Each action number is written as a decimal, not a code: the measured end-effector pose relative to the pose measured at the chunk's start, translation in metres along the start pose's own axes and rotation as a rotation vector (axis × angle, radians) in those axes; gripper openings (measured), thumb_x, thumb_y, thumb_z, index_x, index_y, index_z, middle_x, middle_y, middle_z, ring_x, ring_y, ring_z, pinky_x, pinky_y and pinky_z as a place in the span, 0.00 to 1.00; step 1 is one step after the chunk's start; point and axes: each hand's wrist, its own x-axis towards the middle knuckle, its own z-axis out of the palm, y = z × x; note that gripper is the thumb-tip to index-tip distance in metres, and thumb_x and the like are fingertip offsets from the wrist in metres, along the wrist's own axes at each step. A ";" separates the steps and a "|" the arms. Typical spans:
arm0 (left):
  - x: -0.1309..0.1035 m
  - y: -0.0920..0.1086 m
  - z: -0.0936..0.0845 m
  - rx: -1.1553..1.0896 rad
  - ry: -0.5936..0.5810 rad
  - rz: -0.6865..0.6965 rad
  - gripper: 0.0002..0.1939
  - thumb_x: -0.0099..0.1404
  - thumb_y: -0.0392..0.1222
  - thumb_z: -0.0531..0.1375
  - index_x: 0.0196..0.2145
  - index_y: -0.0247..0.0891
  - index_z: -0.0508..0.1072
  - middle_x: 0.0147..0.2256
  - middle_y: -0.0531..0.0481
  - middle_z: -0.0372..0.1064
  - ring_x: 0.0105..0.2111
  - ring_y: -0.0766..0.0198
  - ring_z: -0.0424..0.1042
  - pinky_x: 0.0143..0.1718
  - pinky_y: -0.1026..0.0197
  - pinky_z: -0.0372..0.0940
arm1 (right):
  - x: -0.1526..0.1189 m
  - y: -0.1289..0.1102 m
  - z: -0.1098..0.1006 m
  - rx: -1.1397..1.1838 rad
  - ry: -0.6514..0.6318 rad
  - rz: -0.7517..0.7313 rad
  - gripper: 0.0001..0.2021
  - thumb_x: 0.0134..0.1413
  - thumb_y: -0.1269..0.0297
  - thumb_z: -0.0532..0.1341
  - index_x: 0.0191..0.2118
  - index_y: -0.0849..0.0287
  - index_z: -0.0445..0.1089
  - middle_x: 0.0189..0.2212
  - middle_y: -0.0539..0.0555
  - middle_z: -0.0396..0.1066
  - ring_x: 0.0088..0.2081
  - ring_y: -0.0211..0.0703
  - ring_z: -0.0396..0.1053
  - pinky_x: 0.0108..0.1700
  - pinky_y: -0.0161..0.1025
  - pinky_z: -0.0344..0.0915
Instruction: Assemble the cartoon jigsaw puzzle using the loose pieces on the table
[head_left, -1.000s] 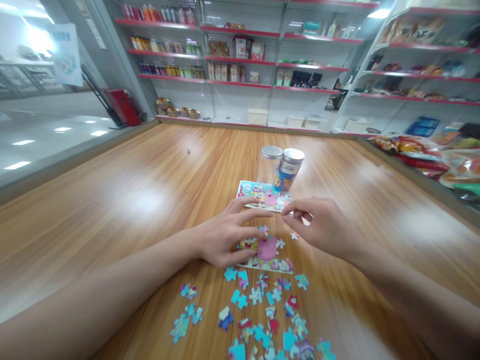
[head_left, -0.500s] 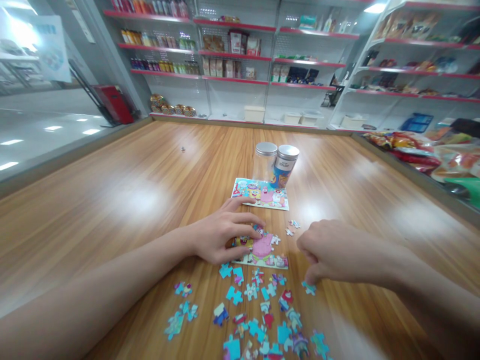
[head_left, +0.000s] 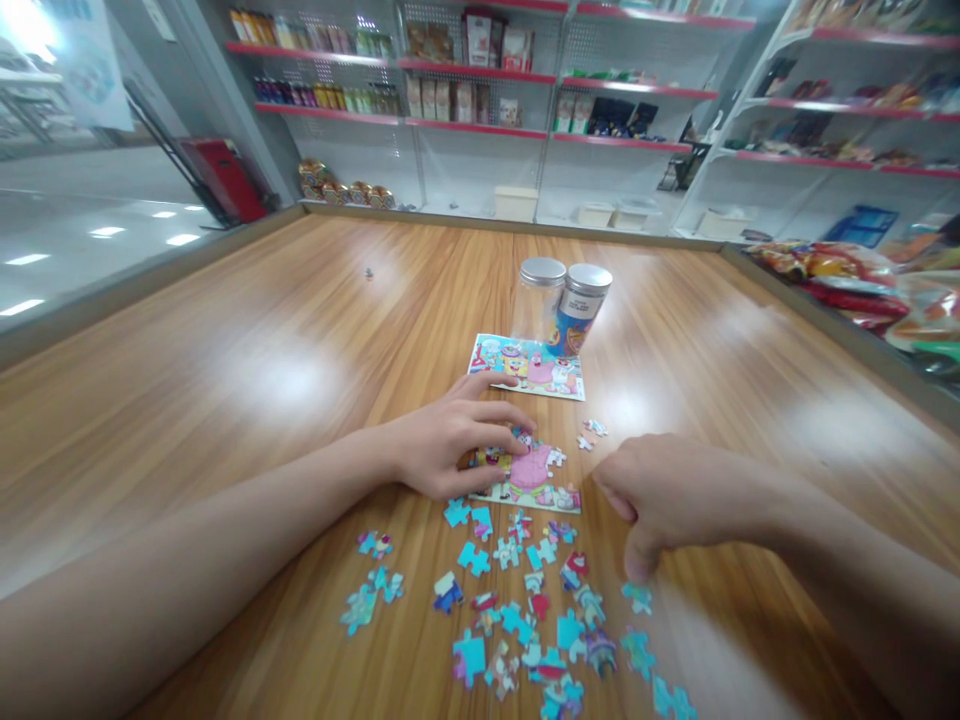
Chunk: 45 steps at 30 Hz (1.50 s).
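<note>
My left hand (head_left: 457, 440) lies with fingers spread over a partly assembled jigsaw puzzle (head_left: 532, 468), which shows a pink cartoon starfish; the hand covers its left part. My right hand (head_left: 667, 500) has its fingers curled in and its thumb pointing down. The thumb tip is at a small teal puzzle piece (head_left: 637, 598) on the table, seemingly touching it. Nothing shows between the curled fingers, though the palm side is hidden. Several loose blue and mixed-colour pieces (head_left: 474, 558) lie below the puzzle. Two joined-looking pale pieces (head_left: 592, 432) lie to its right.
Beyond the puzzle lies a printed picture card (head_left: 562, 378). A clear lidded jar (head_left: 536, 308) and a blue labelled can (head_left: 577, 315) stand at its far edge. Another tiny object (head_left: 368, 273) sits farther back. Bagged goods (head_left: 847, 275) line the right; stocked shelves (head_left: 472, 130) stand behind.
My right thumb has moved toward me, and the teal piece under it has slid the same way, away from the puzzle. My left hand keeps its place. The view has tilted down slightly.
</note>
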 end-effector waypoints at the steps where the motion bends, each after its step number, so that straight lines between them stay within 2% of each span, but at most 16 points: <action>1: 0.000 0.000 0.000 -0.004 0.000 0.001 0.15 0.67 0.41 0.61 0.52 0.42 0.75 0.57 0.43 0.72 0.62 0.48 0.64 0.70 0.37 0.45 | 0.000 0.000 0.000 -0.004 0.006 0.005 0.22 0.33 0.45 0.76 0.27 0.57 0.75 0.22 0.49 0.71 0.21 0.40 0.64 0.23 0.35 0.48; 8: 0.000 0.000 0.000 -0.018 0.027 0.009 0.15 0.66 0.40 0.63 0.50 0.42 0.75 0.56 0.43 0.73 0.61 0.48 0.65 0.70 0.37 0.46 | -0.001 -0.004 0.005 -0.040 0.044 0.010 0.24 0.31 0.43 0.77 0.25 0.58 0.74 0.22 0.50 0.70 0.20 0.42 0.64 0.22 0.37 0.48; 14: 0.000 -0.001 0.000 -0.027 0.027 0.017 0.15 0.66 0.39 0.62 0.51 0.42 0.75 0.56 0.44 0.72 0.61 0.48 0.65 0.70 0.37 0.47 | -0.004 -0.004 0.000 -0.026 0.029 -0.005 0.24 0.32 0.43 0.76 0.29 0.58 0.74 0.25 0.52 0.73 0.23 0.44 0.66 0.23 0.36 0.48; 18: 0.002 0.000 -0.001 -0.049 0.023 0.022 0.15 0.67 0.39 0.61 0.51 0.43 0.75 0.56 0.44 0.72 0.57 0.50 0.69 0.70 0.38 0.48 | -0.005 -0.004 -0.001 -0.033 0.023 -0.034 0.27 0.33 0.38 0.74 0.29 0.58 0.74 0.25 0.53 0.73 0.24 0.45 0.67 0.23 0.37 0.48; 25: 0.001 -0.001 -0.002 -0.033 0.014 0.021 0.15 0.66 0.39 0.62 0.51 0.42 0.75 0.56 0.43 0.72 0.58 0.49 0.68 0.69 0.39 0.48 | -0.003 -0.005 0.004 -0.058 0.068 -0.061 0.32 0.31 0.32 0.72 0.29 0.60 0.73 0.24 0.53 0.71 0.24 0.46 0.68 0.23 0.37 0.51; 32: 0.000 -0.002 -0.002 -0.012 -0.005 0.023 0.17 0.67 0.39 0.61 0.53 0.42 0.74 0.57 0.43 0.72 0.59 0.50 0.66 0.70 0.39 0.48 | -0.017 -0.009 -0.002 0.013 0.016 -0.090 0.38 0.30 0.28 0.70 0.37 0.59 0.72 0.27 0.55 0.73 0.26 0.48 0.70 0.24 0.39 0.58; 37: -0.002 -0.003 -0.001 -0.021 -0.018 0.012 0.17 0.67 0.39 0.60 0.53 0.42 0.74 0.58 0.43 0.71 0.59 0.50 0.67 0.70 0.40 0.47 | -0.025 -0.018 0.015 -0.015 0.135 -0.066 0.42 0.26 0.32 0.74 0.42 0.61 0.72 0.32 0.59 0.74 0.32 0.57 0.73 0.31 0.45 0.66; 41: -0.001 -0.001 -0.002 -0.025 0.010 0.010 0.16 0.66 0.38 0.61 0.52 0.41 0.75 0.56 0.43 0.72 0.61 0.48 0.65 0.69 0.38 0.47 | -0.027 -0.024 0.027 -0.039 0.209 -0.064 0.42 0.27 0.29 0.72 0.41 0.62 0.72 0.31 0.60 0.74 0.29 0.58 0.74 0.29 0.48 0.68; 43: 0.000 0.000 -0.001 -0.029 0.028 0.019 0.16 0.66 0.38 0.62 0.51 0.41 0.75 0.56 0.42 0.72 0.60 0.48 0.66 0.69 0.37 0.47 | -0.033 -0.031 0.026 -0.089 0.255 -0.087 0.38 0.32 0.32 0.72 0.39 0.62 0.73 0.28 0.58 0.75 0.27 0.56 0.74 0.28 0.47 0.68; 44: 0.000 -0.001 -0.001 -0.028 0.034 0.026 0.15 0.66 0.38 0.62 0.51 0.41 0.75 0.55 0.42 0.72 0.59 0.48 0.66 0.69 0.37 0.47 | -0.038 -0.035 0.024 -0.140 0.288 -0.099 0.34 0.34 0.35 0.74 0.36 0.62 0.73 0.26 0.58 0.75 0.25 0.54 0.73 0.27 0.46 0.68; 45: 0.001 -0.001 0.000 -0.026 0.039 0.033 0.15 0.66 0.38 0.62 0.51 0.41 0.75 0.55 0.42 0.72 0.59 0.48 0.67 0.69 0.37 0.47 | -0.044 -0.041 0.022 -0.219 0.368 -0.095 0.26 0.40 0.43 0.75 0.35 0.62 0.74 0.28 0.58 0.76 0.27 0.55 0.74 0.28 0.46 0.68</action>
